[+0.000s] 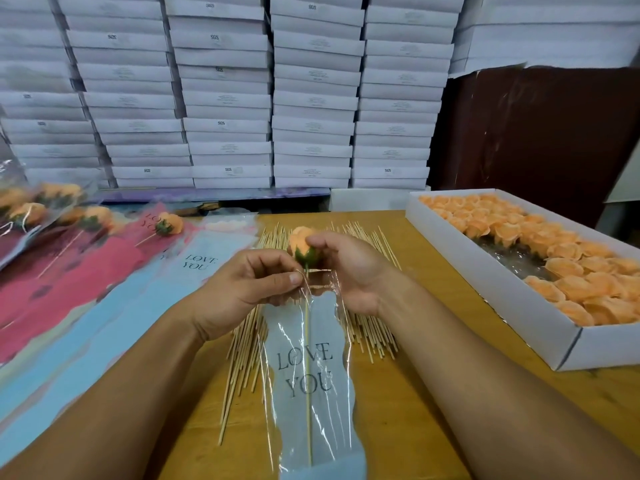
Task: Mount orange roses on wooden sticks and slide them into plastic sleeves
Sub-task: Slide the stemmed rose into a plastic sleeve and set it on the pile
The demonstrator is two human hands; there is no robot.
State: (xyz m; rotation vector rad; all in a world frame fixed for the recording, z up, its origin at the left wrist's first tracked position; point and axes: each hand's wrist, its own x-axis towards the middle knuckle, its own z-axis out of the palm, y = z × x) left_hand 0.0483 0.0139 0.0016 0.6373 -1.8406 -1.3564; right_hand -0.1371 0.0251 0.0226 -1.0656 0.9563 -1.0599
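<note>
Fingers: left hand (pixel 242 289) curled, thumb and forefinger pinching mouth edge of plastic sleeve (pixel 311 386); right hand (pixel 349 268) curled round orange rose (pixel 300 241) at green calyx, fingertips on bloom base. Behind all, wall of stacked white boxes (pixel 225 98). Wooden table (pixel 433 393) below. Left side: spread of pink and blue printed sleeves (pixel 104 306), w/ finished sleeved roses (pixel 41 206) piled at far left. Right side: open white tray (pixel 519 306) part-full of loose rose heads. Centre: heap of bare wooden sticks (pixel 249 358) under and beside sleeve. In hand: sleeve lying lengthwise toward body, "LOVE YOU" print up; stick (pixel 307 375) already inside, tip near sleeve bottom; rose head not yet in, just above mouth. Handling, judged: rose light, petals soft and easily crushed, so better held at calyx or stick, not bloom. Stick thin, stiff, prob. snaps if bent. Sleeve film slick, floppy, clingy; needs mouth held open at edge while bloom eases through.
</note>
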